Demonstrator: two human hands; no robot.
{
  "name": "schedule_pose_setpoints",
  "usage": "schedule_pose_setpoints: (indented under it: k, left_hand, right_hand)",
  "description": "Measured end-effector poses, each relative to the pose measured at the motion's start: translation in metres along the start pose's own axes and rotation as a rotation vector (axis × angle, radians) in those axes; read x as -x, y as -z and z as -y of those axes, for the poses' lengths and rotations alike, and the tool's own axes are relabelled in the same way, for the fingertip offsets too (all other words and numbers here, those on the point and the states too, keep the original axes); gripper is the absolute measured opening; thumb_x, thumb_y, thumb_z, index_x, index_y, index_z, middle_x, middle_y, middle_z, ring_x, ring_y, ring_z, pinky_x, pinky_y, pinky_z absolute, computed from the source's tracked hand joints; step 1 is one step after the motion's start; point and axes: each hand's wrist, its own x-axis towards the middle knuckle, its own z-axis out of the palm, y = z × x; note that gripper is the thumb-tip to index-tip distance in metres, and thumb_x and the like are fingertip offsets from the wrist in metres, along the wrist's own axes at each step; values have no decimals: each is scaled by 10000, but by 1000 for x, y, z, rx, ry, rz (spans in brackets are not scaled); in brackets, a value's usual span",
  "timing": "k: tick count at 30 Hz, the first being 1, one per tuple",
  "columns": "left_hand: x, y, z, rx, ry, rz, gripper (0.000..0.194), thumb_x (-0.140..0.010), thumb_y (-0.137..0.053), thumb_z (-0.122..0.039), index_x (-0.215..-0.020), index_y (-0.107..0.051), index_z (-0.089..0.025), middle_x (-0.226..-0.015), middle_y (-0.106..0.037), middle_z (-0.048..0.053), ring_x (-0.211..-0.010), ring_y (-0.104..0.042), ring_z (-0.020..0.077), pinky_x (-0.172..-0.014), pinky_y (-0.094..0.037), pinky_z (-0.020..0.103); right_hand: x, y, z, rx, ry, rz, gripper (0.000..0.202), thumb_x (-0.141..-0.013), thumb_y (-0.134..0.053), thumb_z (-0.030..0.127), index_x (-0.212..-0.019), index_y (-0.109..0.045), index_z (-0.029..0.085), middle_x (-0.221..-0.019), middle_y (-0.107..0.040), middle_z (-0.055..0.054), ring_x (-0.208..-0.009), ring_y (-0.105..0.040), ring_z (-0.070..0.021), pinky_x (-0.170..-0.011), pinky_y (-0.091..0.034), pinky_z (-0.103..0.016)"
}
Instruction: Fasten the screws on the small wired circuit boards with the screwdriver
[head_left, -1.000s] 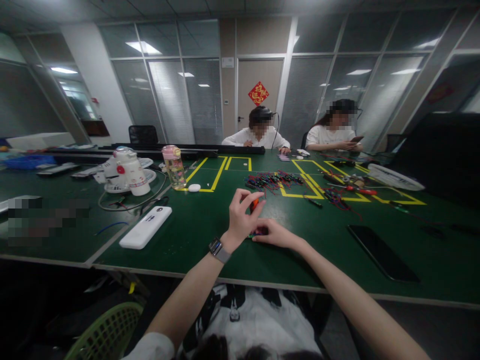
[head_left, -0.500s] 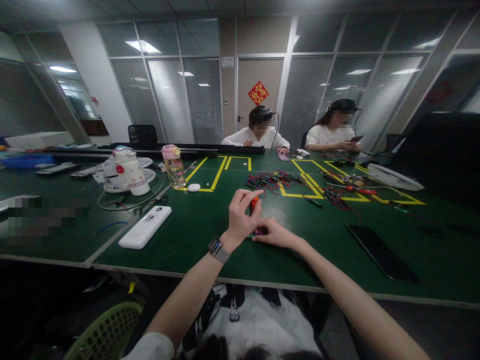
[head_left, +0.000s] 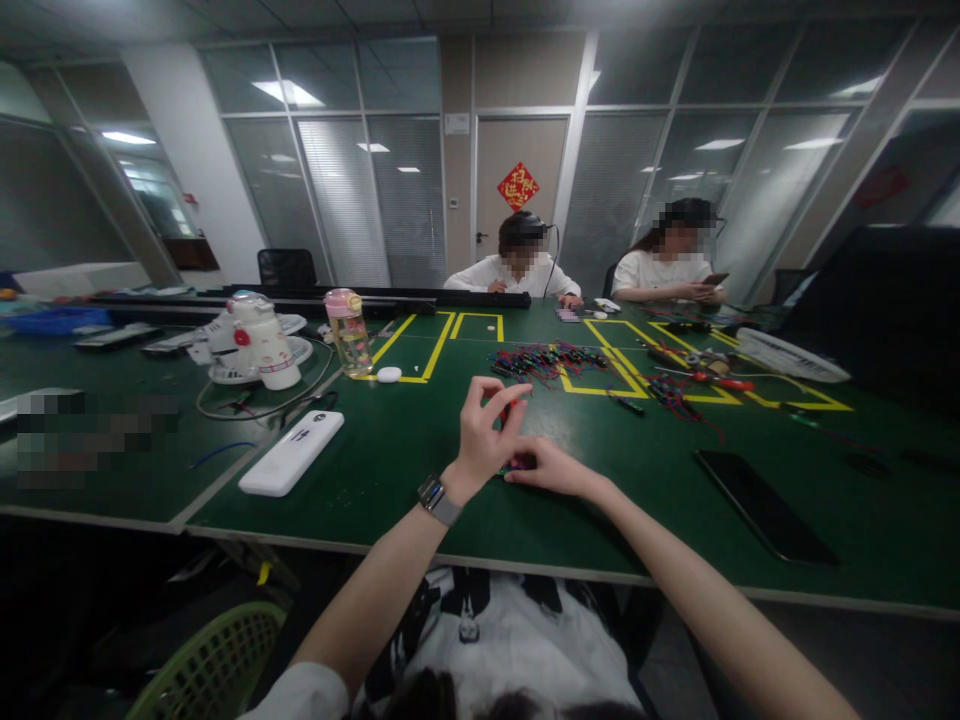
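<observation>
My left hand (head_left: 484, 432), with a watch (head_left: 433, 494) on its wrist, is raised over the green table, thumb and fingers curled around an orange-red object (head_left: 507, 408). Most of that object is hidden, so its kind does not show. Close below, my right hand (head_left: 553, 466) rests low on the table with its fingers bent over a small green-and-pink part (head_left: 516, 466), of which only a sliver shows. Beyond both hands lies a pile of small circuit boards with red and blue wires (head_left: 544, 360).
A white power bank (head_left: 292, 453) lies left, a black phone (head_left: 763, 507) right. Behind are a pink-lidded bottle (head_left: 348, 335), a white flask (head_left: 264, 342) and yellow tape outlines (head_left: 441, 350). Red-handled tools (head_left: 731, 383) and more wired boards (head_left: 673, 396) lie right. Two people sit opposite.
My left fingers have shifted slightly, and less of the orange-red object shows between them. My right hand stays in the same place.
</observation>
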Motion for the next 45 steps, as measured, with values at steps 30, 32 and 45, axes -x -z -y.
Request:
schedule_pose_setpoints:
  k: [30, 32, 45]
  left_hand:
    - [-1, 1, 1, 201, 128, 96, 300, -984, -376, -180, -1178, -606, -171, -1049, -657, 82, -968, -607, 164, -851, -483, 300]
    - [0, 0, 1, 178, 121, 76, 279, -973, -415, -194, -1187, -594, -173, -1015, -661, 74, -918, -609, 159, -826, -491, 295]
    - [-1, 1, 0, 62, 108, 33, 201, -950, -505, -253, -1070, -653, -187, -950, -560, 52, -893, -569, 148, -796, -487, 270]
  right_hand:
    - [-1, -2, -6, -32, 10, -7, 144, -759, -704, 247, -844, -677, 135, -700, -555, 10, -631, -488, -124, -605, -390, -239]
    - [-1, -1, -5, -22, 14, -6, 133, -759, -698, 232, -849, -679, 136, -706, -561, 9, -633, -485, -124, -608, -388, -239]
    - [-1, -2, -7, -14, 16, -11, 129, -754, -697, 212, -862, -687, 141, -723, -581, 3, -645, -496, -127, -613, -390, -238]
